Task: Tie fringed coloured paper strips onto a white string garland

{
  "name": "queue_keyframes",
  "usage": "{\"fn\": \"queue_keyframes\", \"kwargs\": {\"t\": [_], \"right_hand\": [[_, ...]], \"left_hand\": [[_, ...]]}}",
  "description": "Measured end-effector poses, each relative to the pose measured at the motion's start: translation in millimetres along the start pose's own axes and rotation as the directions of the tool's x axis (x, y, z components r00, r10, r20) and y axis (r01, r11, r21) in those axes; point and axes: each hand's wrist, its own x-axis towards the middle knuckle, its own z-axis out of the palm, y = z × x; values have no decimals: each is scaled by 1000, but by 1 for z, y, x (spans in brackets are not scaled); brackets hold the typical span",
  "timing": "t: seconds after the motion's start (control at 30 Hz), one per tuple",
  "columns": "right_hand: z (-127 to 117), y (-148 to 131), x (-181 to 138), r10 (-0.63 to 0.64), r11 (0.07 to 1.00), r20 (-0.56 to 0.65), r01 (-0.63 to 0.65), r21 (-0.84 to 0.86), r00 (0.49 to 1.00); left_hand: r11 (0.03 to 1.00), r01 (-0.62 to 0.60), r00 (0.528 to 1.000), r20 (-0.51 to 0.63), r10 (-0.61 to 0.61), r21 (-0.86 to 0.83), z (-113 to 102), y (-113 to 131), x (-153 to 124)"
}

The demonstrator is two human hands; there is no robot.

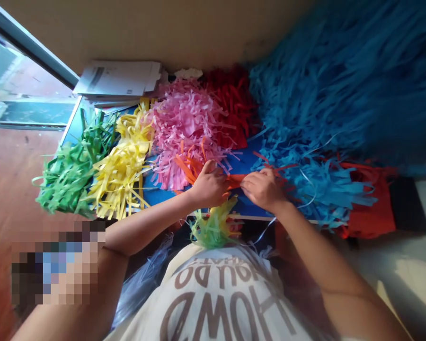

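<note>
My left hand (210, 184) is closed around a bunch of orange fringed paper (190, 168), whose loose strips fan out to its upper left. The same orange paper (237, 181) stretches across a short gap to my right hand (264, 188), which pinches its other end. Both hands are over the front part of a blue table. Just below them, near my shirt, hangs a tassel of green and yellow strips (213, 227) with some orange at its side. A thin white string (307, 182) runs down to the right of my right hand.
Fringed paper lies across the blue table (243, 161): green (71, 175), yellow (124, 166), pink (188, 123), red (234, 109) and light blue (315, 184). A stack of papers (117, 78) sits at the back left. A large blue fringed mass (348, 80) fills the upper right.
</note>
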Motion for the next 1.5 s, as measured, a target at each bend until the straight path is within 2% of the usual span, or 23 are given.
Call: {"fn": "queue_keyframes", "kwargs": {"t": [0.1,0.23,0.4,0.57,0.67,0.8,0.93,1.1,1.3,1.4,1.5], "right_hand": [[-3,1,6,44,999,4,-44,9,999],[-6,-13,9,95,994,-16,-96,-54,995],[8,-25,6,85,987,-20,-87,-133,996],[18,-15,-7,60,988,-156,-81,-129,986],[14,-9,-14,64,982,-214,-100,-160,975],[3,1,-20,129,981,-263,-163,-109,956],[-3,13,-24,116,981,-274,-153,-117,955],[-8,19,-29,96,986,-228,-123,-110,969],[-18,-11,-24,85,968,-273,-145,-206,958],[-12,-28,-20,52,960,-262,-120,-252,964],[-3,-29,-20,91,940,-323,-188,-285,942]], "left_hand": [[997,68,997,-29,-68,25,6,6,0],[988,147,987,-68,-144,50,16,7,-2],[984,176,979,-103,-174,11,20,5,-10],[991,130,977,-175,-121,41,23,1,-21],[989,116,968,-232,-92,91,27,-2,-25],[991,110,969,-231,-91,70,26,-6,-26],[994,105,962,-257,-97,17,26,-9,-26],[994,108,954,-279,-110,-24,27,-10,-25],[994,111,954,-276,-113,-24,30,-11,-24],[993,114,951,-287,-116,-24,31,-11,-25],[990,136,945,-293,-142,-44,31,-11,-26]]}}
